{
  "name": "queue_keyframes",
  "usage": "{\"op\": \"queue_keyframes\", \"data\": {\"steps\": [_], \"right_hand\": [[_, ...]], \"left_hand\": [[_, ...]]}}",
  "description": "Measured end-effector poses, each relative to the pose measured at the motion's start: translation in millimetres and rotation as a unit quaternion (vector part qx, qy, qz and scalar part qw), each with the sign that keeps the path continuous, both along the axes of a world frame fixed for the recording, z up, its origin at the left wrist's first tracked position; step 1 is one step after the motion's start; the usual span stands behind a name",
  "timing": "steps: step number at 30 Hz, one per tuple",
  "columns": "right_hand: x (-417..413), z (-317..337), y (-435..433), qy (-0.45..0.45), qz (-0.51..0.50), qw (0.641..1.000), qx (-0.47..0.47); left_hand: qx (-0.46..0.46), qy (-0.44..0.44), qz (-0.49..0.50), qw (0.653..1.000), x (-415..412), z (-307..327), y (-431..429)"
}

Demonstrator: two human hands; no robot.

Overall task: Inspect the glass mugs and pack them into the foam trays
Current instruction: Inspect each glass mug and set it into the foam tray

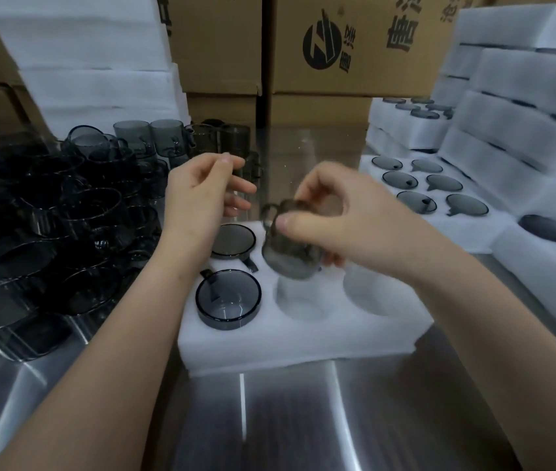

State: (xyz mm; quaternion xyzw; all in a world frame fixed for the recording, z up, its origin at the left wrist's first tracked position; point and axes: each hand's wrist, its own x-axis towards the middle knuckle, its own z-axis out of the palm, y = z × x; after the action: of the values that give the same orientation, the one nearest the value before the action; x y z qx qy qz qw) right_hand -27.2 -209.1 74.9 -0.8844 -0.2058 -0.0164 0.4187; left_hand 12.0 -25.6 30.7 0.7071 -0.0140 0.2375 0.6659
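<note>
- The right hand (pixel 331 219) grips a smoky glass mug (pixel 287 256), thumb across its near side and fingers curled round the far side.
- That mug hangs tilted just above the foam tray (pixel 303 345), over an unfilled middle pocket (pixel 300 300); its handle points up and to the left. It is blurred.
- The left hand (pixel 202 195) hovers beside it over the tray's back left corner, fingers loosely curled and holding nothing that I can make out.
- Two packed mugs (pixel 229 297) already sit in the tray's left-hand pockets.
- A heap of loose mugs (pixel 49 215) lies on the steel table (pixel 303 419) to the left.
- Filled trays (pixel 433 188) sit to the right, with cardboard boxes (pixel 354 45) stacked behind.
</note>
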Motion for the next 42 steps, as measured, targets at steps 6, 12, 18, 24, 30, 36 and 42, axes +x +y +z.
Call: {"op": "queue_keyframes", "data": {"steps": [6, 12, 18, 24, 30, 36, 42], "right_hand": [[-24, 2, -5, 0.0, 0.034, 0.987, -0.16], [-25, 3, 1, -0.01, 0.073, 0.96, -0.272], [-38, -26, 5, -0.119, 0.091, 0.925, -0.349], [-34, -38, 3, -0.085, 0.114, 0.916, -0.375], [-29, -37, 3, -0.083, 0.12, 0.929, -0.34], [3, -19, -5, -0.072, 0.054, 0.992, -0.091], [31, -33, -2, -0.11, -0.01, 0.994, -0.02]], "left_hand": [[0.016, 0.022, 0.005, 1.0, -1, 0, 0], [0.017, 0.028, 0.005, 0.999, -1, 0, 0], [0.035, 0.031, 0.007, 0.999, 0, -1, -2], [0.07, 0.033, 0.02, 0.997, 0, 0, -3], [0.226, 0.032, 0.049, 0.972, 0, -1, -9], [0.367, 0.05, 0.072, 0.926, -4, -1, -9], [0.426, 0.095, 0.208, 0.875, -14, 7, 4]]}}
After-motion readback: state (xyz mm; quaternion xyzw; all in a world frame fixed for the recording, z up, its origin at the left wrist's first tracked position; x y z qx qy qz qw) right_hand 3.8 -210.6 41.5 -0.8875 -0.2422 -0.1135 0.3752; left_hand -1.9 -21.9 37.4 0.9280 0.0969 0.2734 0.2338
